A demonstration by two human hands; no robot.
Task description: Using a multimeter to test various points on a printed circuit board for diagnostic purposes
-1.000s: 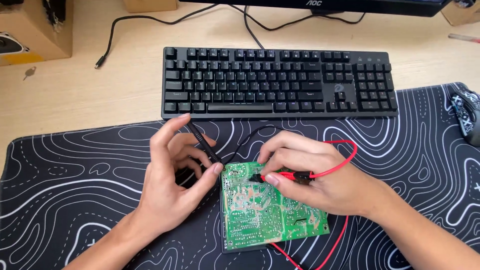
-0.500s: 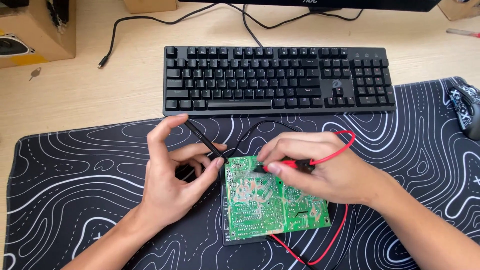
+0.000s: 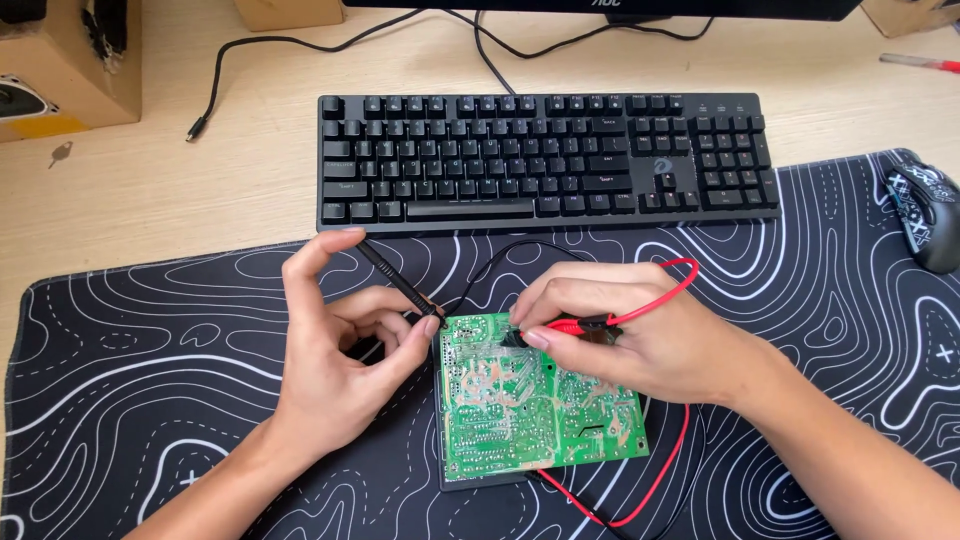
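Two hands press test probes to a green circuit board on a patterned desk mat.

The left hand [image 3: 335, 345] pinches a black probe [image 3: 398, 282] whose tip meets the upper left corner of the green circuit board [image 3: 520, 405]. The right hand [image 3: 625, 330] grips a red probe [image 3: 575, 324] against the board's top edge, its red lead [image 3: 668, 470] looping around the board's right side. The board lies on the black mat [image 3: 150, 370], with the black keyboard [image 3: 545, 155] beyond it and a mouse [image 3: 925, 215] far to its right.

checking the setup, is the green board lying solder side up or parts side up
Solder side up. The board lies flat on the mat, showing silvery traces and solder joints, with no components visible on its upper face.
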